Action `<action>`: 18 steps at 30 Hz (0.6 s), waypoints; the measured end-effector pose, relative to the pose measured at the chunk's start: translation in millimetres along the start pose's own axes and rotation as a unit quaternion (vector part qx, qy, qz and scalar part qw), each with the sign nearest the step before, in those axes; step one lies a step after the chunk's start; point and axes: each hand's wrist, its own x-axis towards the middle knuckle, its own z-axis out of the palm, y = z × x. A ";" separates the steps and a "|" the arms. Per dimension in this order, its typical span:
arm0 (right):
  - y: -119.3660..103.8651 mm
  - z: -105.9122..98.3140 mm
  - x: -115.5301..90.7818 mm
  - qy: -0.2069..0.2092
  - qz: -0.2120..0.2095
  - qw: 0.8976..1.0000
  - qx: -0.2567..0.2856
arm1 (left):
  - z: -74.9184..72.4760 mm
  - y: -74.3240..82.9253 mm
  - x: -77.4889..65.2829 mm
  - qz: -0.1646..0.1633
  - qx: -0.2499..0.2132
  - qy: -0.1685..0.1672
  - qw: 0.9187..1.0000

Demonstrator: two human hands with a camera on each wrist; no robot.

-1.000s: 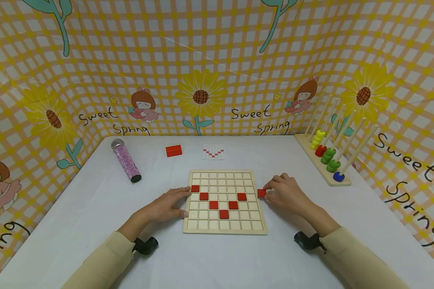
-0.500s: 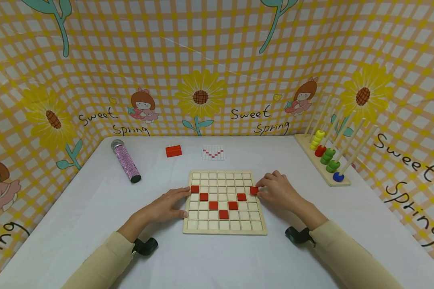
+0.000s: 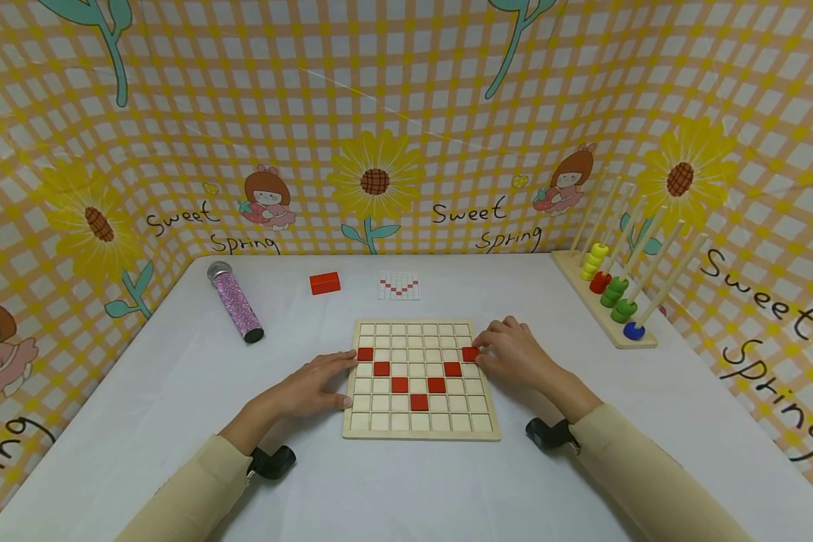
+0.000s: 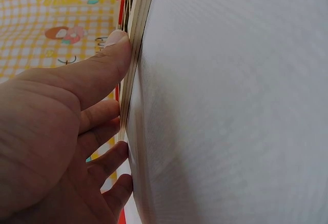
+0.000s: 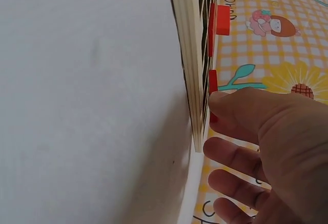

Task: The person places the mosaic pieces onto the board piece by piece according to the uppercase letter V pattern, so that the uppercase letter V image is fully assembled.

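Observation:
In the head view a square wooden grid board (image 3: 420, 434) lies on the white table, with several red square tiles in its cells forming a V. My left hand (image 3: 312, 386) rests at the board's left edge, fingers outstretched; in the left wrist view the thumb (image 4: 110, 62) touches the board's side. At the right-hand column, my right hand (image 3: 520, 355) pinches a red tile (image 3: 470, 353) by its outer side. The right wrist view has the thumb (image 5: 238, 106) on that tile, which overlaps the board's cells. The index finger is mostly hidden there.
Behind the board stand a red block (image 3: 324, 283) and a small card (image 3: 399, 286) printed with a red V pattern. A glittery pink microphone (image 3: 239, 305) lies at the left. A wooden peg rack (image 3: 633, 342) with coloured beads is at the right.
My right hand has carried the red tile leftward from beside the board onto its right column. The left hand has stayed at the left edge.

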 end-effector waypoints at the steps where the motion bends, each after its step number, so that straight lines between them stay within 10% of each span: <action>1: 0.6 0.5 0.5 0.001 -0.001 1.000 0.001 | 0.1 -0.1 0.0 0.000 0.000 0.000 1.000; 18: 1.5 2.8 2.5 0.007 -0.021 1.000 0.010 | -0.7 0.4 -0.6 -0.002 0.003 -0.003 1.000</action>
